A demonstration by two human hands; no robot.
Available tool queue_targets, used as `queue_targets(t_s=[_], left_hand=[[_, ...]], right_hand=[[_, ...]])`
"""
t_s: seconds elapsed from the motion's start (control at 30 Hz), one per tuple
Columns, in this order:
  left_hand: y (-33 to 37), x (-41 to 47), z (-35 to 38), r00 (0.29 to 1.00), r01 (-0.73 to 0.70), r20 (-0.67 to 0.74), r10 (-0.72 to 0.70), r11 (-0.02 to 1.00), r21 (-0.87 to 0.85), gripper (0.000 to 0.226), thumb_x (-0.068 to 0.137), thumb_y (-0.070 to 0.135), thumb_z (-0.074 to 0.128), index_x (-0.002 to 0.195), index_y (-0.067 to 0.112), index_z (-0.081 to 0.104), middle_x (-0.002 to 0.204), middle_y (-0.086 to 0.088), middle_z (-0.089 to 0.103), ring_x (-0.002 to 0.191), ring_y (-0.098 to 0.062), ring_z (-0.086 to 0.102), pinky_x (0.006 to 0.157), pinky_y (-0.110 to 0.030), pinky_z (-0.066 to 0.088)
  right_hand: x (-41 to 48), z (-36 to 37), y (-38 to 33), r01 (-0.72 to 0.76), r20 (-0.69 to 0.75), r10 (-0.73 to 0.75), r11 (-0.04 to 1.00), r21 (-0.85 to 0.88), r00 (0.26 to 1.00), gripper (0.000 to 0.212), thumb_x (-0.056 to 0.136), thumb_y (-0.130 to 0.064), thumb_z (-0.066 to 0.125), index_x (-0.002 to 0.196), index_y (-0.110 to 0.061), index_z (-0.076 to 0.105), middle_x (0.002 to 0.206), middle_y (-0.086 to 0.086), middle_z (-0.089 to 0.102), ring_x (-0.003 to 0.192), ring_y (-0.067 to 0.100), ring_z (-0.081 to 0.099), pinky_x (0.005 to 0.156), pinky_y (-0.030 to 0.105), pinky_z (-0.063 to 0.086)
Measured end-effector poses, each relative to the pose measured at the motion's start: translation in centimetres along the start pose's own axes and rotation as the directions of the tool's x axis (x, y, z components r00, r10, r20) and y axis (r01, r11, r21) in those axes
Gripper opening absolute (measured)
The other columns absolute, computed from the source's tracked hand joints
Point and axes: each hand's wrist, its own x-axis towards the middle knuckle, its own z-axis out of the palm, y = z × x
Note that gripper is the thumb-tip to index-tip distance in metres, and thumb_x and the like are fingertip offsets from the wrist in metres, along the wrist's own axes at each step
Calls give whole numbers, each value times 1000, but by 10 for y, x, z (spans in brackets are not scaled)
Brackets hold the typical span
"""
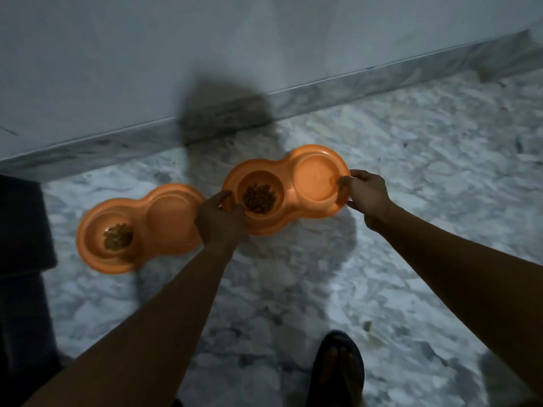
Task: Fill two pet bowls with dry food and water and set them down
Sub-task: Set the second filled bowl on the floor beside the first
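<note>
Head view, dim light. Nearest: a sandalled foot [335,368] on the marble floor [411,259]. Both forearms reach away. Left hand [219,220] is closed on the near-left rim of the right double bowl [289,214], fingers pinching the edge beside the kibble [260,198]. Right hand [364,190] grips the far-right rim, thumb over the lip by the water well [316,179]. Whether this bowl touches the floor cannot be told. Left double bowl [141,227] lies flat on the floor, just beside, already holding food. Beyond: skirting and wall [176,54]. Judgement: stiff, light plastic; water makes it slosh-prone, so hold both ends level.
</note>
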Motion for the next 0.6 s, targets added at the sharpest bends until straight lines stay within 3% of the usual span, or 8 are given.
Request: queue_targets(t_s=[0.23, 0.47, 0.53, 0.6], left_hand=[[-33, 50, 42, 1000, -28, 0, 28, 999, 28, 45, 83, 18, 69, 128, 15, 65, 129, -10, 64, 117, -26, 61, 99, -43, 51], [-31, 56, 45, 996, 29, 79, -30, 999, 15, 55, 79, 28, 72, 132, 18, 61, 132, -8, 62, 118, -26, 60, 100, -43, 50], [-29, 59, 45, 994, 41, 99, -41, 999, 8, 67, 71, 36, 75, 134, 18, 59, 131, -10, 63, 117, -27, 61, 99, -45, 51], [-30, 62, 43, 994, 9, 110, -11, 1000, 22, 88, 58, 49, 72, 138, 18, 54, 130, -13, 63, 117, -30, 61, 99, -48, 50]], right_hand=[[64, 20, 37, 45, 39, -44, 998, -35, 998, 12, 86, -8, 65, 96, -9, 72, 83, 9, 70, 80, 25, 68, 85, 45, 60], [101, 20, 74, 82, 23, -80, 991, -108, 997, 71, 66, -43, 71, 129, -11, 68, 114, 14, 74, 106, 35, 72, 95, 54, 58], [76, 25, 54, 114, 20, -112, 982, -148, 994, 67, 77, -43, 74, 135, -11, 64, 119, 6, 71, 111, 31, 68, 101, 51, 55], [52, 27, 36, 117, 23, -115, 972, -205, 993, 57, 92, -31, 72, 143, -9, 56, 127, 7, 62, 121, 31, 62, 105, 45, 50]])
